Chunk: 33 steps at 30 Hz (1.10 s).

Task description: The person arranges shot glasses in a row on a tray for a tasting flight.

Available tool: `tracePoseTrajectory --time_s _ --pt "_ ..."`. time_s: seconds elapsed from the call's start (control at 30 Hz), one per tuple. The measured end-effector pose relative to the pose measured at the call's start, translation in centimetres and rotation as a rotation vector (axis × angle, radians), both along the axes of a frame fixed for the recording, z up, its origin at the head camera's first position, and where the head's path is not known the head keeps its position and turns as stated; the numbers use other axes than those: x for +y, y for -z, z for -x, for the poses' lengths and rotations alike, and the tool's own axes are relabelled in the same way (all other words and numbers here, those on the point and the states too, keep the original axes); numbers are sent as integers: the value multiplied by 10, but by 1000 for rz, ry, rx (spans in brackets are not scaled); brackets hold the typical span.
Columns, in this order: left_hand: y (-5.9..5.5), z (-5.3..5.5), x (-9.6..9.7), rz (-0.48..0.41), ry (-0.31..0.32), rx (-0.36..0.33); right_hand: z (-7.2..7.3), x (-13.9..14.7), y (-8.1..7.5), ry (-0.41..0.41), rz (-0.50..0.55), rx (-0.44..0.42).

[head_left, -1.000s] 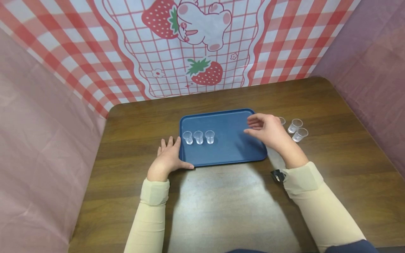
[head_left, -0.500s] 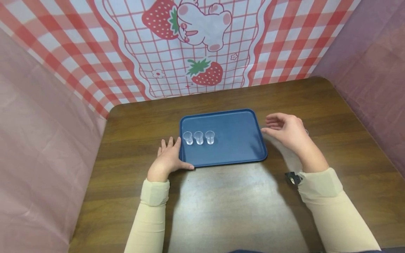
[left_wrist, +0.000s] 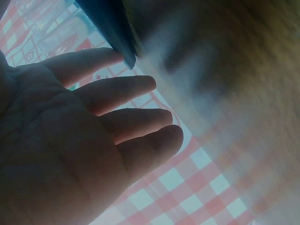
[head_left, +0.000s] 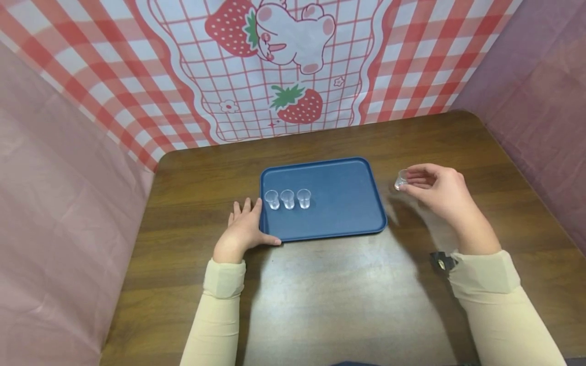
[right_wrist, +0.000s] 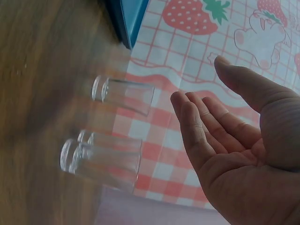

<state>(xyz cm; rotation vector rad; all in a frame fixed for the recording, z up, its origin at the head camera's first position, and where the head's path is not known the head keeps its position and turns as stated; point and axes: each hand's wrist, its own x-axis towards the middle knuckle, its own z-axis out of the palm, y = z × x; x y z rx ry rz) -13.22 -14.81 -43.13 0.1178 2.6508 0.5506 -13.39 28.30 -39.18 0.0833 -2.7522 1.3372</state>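
A blue tray [head_left: 341,203] lies on the table with three small clear cups standing in a row at its left: the left cup [head_left: 272,200], the middle cup [head_left: 287,200] and the right cup [head_left: 304,199]. My left hand [head_left: 240,229] is spread at the tray's left end, index finger and thumb touching its edge. Right of the tray, my right hand [head_left: 441,193] has its fingers and thumb apart beside a clear cup [head_left: 401,180]. In the right wrist view, a gap separates the fingers [right_wrist: 192,122] from that cup [right_wrist: 126,97]; two more cups [right_wrist: 108,161] stand behind it, hidden in the head view.
The wooden table [head_left: 339,300] extends around the tray. A red-and-white checked cloth [head_left: 256,86] with strawberries hangs behind it, and pinkish curtains [head_left: 59,213] flank both sides. A black device [head_left: 442,262] sits on the right wrist.
My right hand has moved right, from over the tray's right end to beside the loose cups, and now covers two of them in the head view. The left hand and tray have stayed still.
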Motion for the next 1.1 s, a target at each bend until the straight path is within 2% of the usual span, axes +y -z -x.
tracePoseTrajectory --time_s 0.3,0.77,1.1 --pt "1 0 -1 -2 5 3 -4 14 0 38 18 -11" --pt "0 -1 0 -11 10 2 -11 38 0 111 -23 -33" --pt "-1 -1 0 -12 7 -2 -14 50 4 151 -190 -48"
